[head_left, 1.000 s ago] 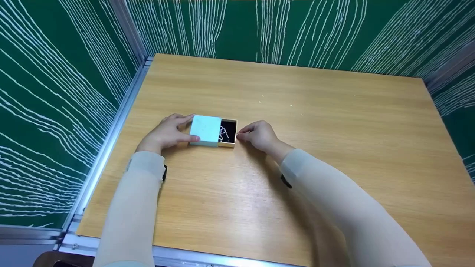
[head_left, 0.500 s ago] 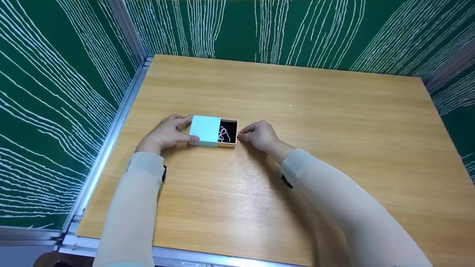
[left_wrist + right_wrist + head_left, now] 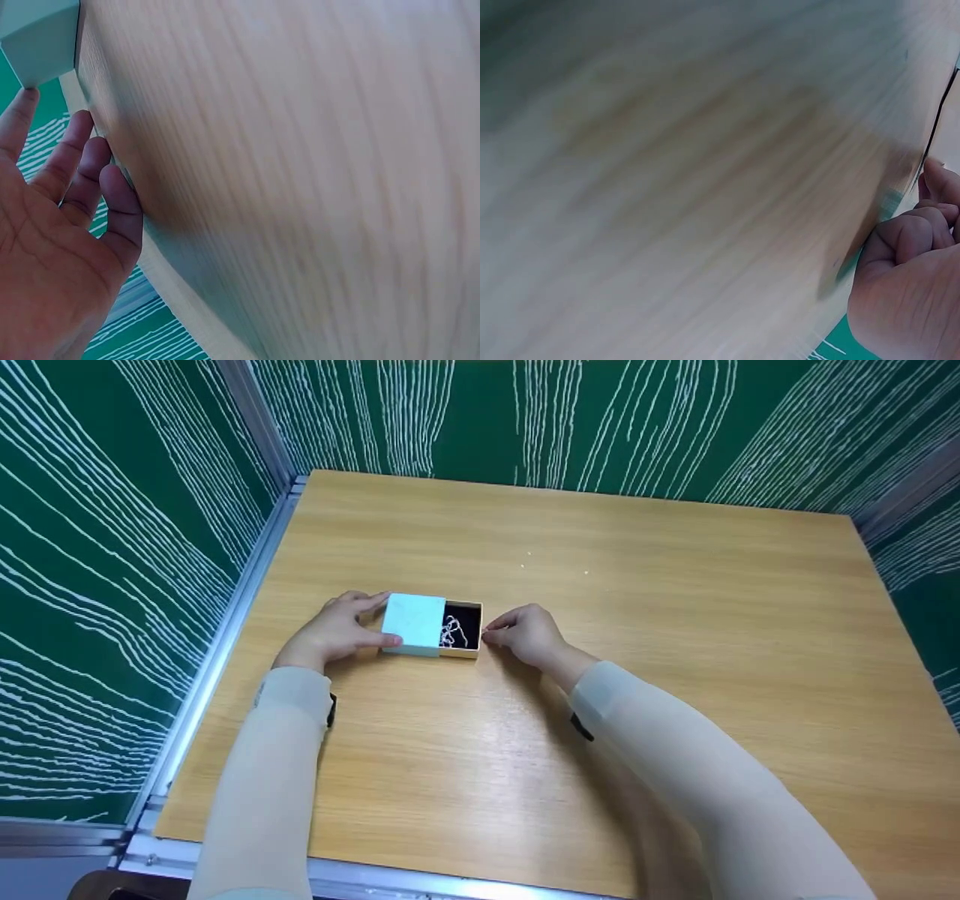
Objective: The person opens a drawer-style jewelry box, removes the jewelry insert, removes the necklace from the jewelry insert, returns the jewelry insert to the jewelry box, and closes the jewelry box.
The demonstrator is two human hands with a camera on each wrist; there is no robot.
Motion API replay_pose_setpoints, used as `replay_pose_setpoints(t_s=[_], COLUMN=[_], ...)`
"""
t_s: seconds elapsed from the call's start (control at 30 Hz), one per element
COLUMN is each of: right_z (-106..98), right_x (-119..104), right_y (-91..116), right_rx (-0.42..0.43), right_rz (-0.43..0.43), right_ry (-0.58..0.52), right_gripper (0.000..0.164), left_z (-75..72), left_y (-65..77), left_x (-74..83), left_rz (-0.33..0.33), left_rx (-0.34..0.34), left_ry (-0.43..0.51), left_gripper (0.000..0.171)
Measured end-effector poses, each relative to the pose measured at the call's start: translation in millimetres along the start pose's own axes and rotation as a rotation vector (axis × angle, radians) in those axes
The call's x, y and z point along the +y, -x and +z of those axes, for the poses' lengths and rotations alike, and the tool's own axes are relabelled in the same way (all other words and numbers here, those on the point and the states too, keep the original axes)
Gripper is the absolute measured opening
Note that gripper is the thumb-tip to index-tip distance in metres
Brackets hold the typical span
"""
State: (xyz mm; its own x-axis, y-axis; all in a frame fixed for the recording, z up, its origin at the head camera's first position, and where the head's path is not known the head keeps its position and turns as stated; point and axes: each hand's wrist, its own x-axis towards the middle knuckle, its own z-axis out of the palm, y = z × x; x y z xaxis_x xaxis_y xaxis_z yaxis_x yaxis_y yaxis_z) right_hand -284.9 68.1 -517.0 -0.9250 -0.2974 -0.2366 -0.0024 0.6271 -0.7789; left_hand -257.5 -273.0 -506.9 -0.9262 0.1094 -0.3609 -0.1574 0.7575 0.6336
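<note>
A small light-blue drawer box (image 3: 414, 621) lies on the table, its inner drawer (image 3: 471, 622) slid partly out to the right. Inside the drawer's black lining lies a thin silvery chain (image 3: 452, 631), partly covered by the blue sleeve. My left hand (image 3: 337, 626) grips the sleeve from the left, thumb at the near edge and index finger at the far edge. In the left wrist view, the other fingers (image 3: 79, 154) stay off the box. My right hand (image 3: 529, 634) pinches at the drawer's right end with thumb and index finger; the pinched part is mostly hidden.
The wooden table (image 3: 637, 585) extends to the right and behind the box. Several tiny pale specks (image 3: 523, 565) lie beyond the right hand. Green panels (image 3: 480, 420) with white streaks stand behind and at both sides. A metal rail (image 3: 217, 637) borders the left edge.
The drawer has slid slightly farther right out of the sleeve, and my right hand has moved right with it. The left hand has stayed almost still on the sleeve.
</note>
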Motion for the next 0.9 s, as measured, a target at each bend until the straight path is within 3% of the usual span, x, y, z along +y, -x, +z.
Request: replay_pose_setpoints(t_s=[0.37,0.9], right_z=[-1.2,-2.4], right_x=[3.3,6.1], right_y=[0.1,0.7], right_rx=[0.006,0.028], right_rz=[0.009,-0.023], right_ry=[0.006,0.023], right_gripper=[0.018,0.018], left_z=[0.5,-1.3], left_y=[-0.3,0.8], left_x=[-0.3,-0.5], left_rz=[-0.023,0.019], left_rx=[0.004,-0.006], left_ry=[-0.01,-0.031], left_gripper=[0.106,0.106])
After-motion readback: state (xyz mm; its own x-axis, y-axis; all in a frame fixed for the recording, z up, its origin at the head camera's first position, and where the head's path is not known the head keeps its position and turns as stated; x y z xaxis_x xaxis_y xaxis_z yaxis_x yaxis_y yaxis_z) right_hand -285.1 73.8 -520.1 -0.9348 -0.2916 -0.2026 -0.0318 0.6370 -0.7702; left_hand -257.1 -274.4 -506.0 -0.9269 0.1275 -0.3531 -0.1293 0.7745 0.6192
